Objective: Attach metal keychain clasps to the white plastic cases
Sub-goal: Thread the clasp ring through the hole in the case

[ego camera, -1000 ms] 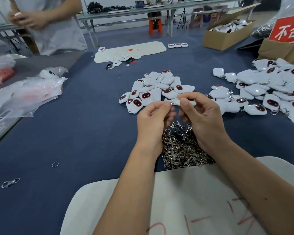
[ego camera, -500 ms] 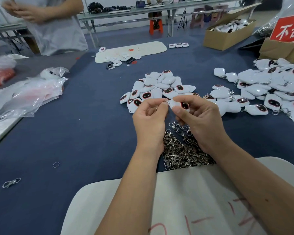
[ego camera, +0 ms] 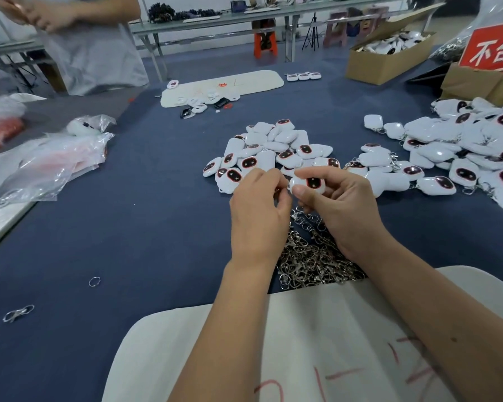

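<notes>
My right hand (ego camera: 343,204) pinches a white plastic case (ego camera: 308,183) with a dark red-rimmed window facing up. My left hand (ego camera: 257,210) is closed beside it, fingertips at the case's left end, pinching a small metal clasp that is mostly hidden by the fingers. Under both hands lies a heap of metal keychain clasps (ego camera: 311,256) on the blue table. Just beyond my hands lies a pile of loose white cases (ego camera: 270,152). To the right spreads a larger pile of cases with clasps on them (ego camera: 459,152).
A white board (ego camera: 302,343) lies under my forearms at the near edge. A loose ring (ego camera: 94,281) and a stray clasp (ego camera: 18,313) lie at the left. Plastic bags (ego camera: 47,166) sit far left; cardboard boxes (ego camera: 386,59) at back right. Another person (ego camera: 84,39) stands at back left.
My hands rose slightly off the clasp heap. The right hand turned the case so its dark window faces up, and the left fingertips closed in on its end.
</notes>
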Motion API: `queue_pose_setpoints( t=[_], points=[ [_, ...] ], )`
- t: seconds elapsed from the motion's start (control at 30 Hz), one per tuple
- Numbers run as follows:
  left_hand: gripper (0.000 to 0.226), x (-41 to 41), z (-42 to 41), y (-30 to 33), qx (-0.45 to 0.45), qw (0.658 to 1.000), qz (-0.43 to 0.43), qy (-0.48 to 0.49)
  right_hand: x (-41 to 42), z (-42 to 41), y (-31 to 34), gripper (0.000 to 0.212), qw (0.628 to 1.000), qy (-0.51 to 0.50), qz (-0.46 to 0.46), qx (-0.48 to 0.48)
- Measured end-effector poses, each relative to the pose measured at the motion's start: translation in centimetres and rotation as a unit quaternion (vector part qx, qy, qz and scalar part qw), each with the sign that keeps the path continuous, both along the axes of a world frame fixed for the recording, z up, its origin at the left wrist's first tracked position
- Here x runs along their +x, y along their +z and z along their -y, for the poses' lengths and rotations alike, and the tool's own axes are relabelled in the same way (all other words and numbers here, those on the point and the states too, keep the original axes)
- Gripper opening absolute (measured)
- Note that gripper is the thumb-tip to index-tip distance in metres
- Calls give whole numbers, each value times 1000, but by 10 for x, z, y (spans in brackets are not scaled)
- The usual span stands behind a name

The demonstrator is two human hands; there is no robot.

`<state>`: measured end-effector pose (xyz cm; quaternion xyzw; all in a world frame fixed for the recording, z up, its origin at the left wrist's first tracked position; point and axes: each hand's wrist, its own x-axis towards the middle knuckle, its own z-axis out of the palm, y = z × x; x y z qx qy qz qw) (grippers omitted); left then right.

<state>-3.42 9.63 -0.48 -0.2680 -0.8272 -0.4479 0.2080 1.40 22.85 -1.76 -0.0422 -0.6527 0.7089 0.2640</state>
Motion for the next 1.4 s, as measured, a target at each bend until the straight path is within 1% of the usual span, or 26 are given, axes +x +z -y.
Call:
queue_pose_setpoints(
  t=[0.03,0.07,0.1,0.13,0.17,0.2,0.23,0.27,0.3,0.33,0.4,0.43,0.5,0.6,0.73,0.83,0.9,0.97,1.03,1.13,1.2,1.23,1.27,1.4],
  points=[
    [8,1,0,0,28,999,26,-2,0,0,0,22,1000,-4,3,2],
    [10,2,0,1,68,995,71,-3,-1,-1,1,21,1000,-6,5,-1],
    [13,2,-1,2,113,985,131,-7,-1,-2,2,22,1000,-4,9,-12],
    [14,1,-2,3,159,966,202,-20,-1,-3,3,24,999,5,12,-31],
    [14,1,-3,5,210,937,276,-46,-1,-4,4,26,998,21,14,-56],
    [14,0,-4,7,261,898,346,-81,0,-5,5,27,995,43,14,-84],
    [14,1,-5,9,306,856,402,-115,0,-6,5,27,992,64,14,-110],
    [16,1,-5,11,337,820,441,-137,0,-7,6,27,989,77,15,-129],
    [17,1,-5,12,359,795,467,-146,-1,-8,6,27,986,82,18,-141],
    [17,1,-5,13,379,776,482,-145,-1,-8,6,27,985,82,23,-148],
    [18,1,-3,14,411,753,493,-143,-2,-8,6,25,983,80,28,-161],
    [18,1,-3,14,416,751,493,-143,-3,-8,6,24,982,79,29,-167],
    [18,1,-3,14,398,765,484,-148,-3,-9,6,23,982,77,30,-169],
    [10,3,-5,12,363,795,462,-148,-2,-9,6,22,981,77,26,-175],
    [9,3,-6,10,358,828,412,-127,-2,-9,6,21,982,71,25,-173],
    [10,1,-5,7,327,873,347,-103,-2,-8,6,22,983,62,23,-173],
    [13,0,-6,4,273,914,288,-82,-2,-8,6,23,984,49,26,-167],
    [17,-1,-5,1,197,954,219,-59,-2,-8,6,24,985,39,28,-167],
    [19,1,-4,0,136,977,154,-54,-1,-8,6,24,986,32,30,-158],
    [16,3,-4,-2,42,996,68,-41,0,-6,6,24,993,13,39,-107],
    [15,3,-4,-3,-12,998,44,-35,0,-4,7,23,996,0,40,-80],
    [15,3,-5,-3,-23,998,44,-32,-1,-3,7,23,997,-5,39,-74],
    [15,3,-5,-4,-18,998,54,-29,0,-3,7,23,997,-9,37,-71],
    [14,4,-7,-5,62,991,119,-22,0,-1,6,25,996,-26,33,-77]
  ],
)
